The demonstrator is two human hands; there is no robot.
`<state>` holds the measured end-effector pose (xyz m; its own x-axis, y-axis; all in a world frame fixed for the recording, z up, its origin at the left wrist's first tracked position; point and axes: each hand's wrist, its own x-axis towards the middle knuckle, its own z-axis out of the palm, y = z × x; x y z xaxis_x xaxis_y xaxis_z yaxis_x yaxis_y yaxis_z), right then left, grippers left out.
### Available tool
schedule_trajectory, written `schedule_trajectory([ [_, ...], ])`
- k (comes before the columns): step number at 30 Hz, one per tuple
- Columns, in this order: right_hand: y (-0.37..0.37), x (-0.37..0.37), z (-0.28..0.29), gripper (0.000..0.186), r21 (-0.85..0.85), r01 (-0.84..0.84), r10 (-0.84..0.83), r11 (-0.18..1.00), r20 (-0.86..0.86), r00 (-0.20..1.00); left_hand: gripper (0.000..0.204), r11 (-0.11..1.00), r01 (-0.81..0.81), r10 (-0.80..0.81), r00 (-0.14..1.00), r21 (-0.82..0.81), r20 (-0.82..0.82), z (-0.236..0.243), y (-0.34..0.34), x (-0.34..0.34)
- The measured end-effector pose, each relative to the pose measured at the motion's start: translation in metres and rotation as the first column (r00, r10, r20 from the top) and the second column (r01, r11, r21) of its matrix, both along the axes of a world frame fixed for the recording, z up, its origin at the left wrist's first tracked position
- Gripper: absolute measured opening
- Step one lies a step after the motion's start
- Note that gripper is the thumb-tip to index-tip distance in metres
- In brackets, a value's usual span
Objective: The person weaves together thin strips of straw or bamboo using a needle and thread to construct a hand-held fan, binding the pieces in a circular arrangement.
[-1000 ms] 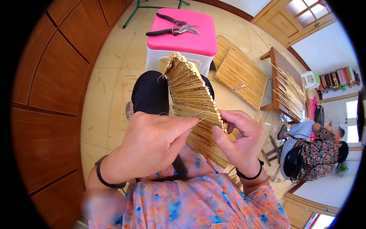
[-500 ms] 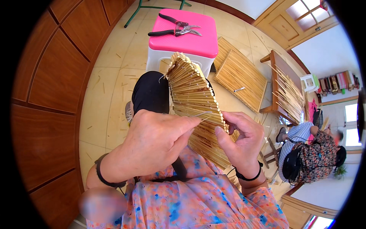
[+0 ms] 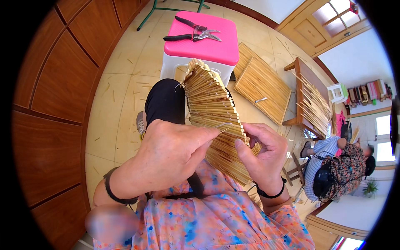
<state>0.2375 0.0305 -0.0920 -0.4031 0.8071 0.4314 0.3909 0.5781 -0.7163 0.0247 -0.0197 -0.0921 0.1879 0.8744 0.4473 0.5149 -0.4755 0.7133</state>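
A curved mat of thin reed stalks (image 3: 210, 104), tied side by side with thread, rests over my lap and rises between my knees. Its row of pale cut ends runs down the right edge. My left hand (image 3: 168, 150) is closed in a pinch over the mat's near part, gripping a thin pale thread (image 3: 223, 126) whose end sticks out past the fingertips. On the right edge, my right hand (image 3: 266, 152) clasps the mat between thumb and fingers. The fingers behind the stalks are partly hidden.
Pruning shears (image 3: 198, 31) lie opened on a pink-topped stool (image 3: 216, 46) ahead. Flat reed panels (image 3: 266, 89) lie on the floor, and loose stalks (image 3: 314, 102) cover a low wooden table. Another person (image 3: 339, 171) sits at right. Wooden cabinets (image 3: 62, 79) line the left.
Both hands keep almost the same hold on thread and mat. The view shifts slightly, and the other person at right leans a little differently.
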Motion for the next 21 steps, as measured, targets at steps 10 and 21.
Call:
schedule_trajectory([
  [10, -0.010, -0.005, -0.006, 0.030, 0.021, -0.008, 0.008, 1.000, 0.016, 1.000, 0.023, 1.000, -0.010, 0.011, 1.000, 0.028, -0.020, -0.005, -0.010, -0.004],
  [21, -0.014, -0.005, -0.005, 0.029, -0.005, -0.198, 0.197, 0.980, -0.055, 0.979, 0.023, 0.996, 0.016, -0.026, 0.993, -0.089, -0.116, 0.005, -0.019, -0.019],
])
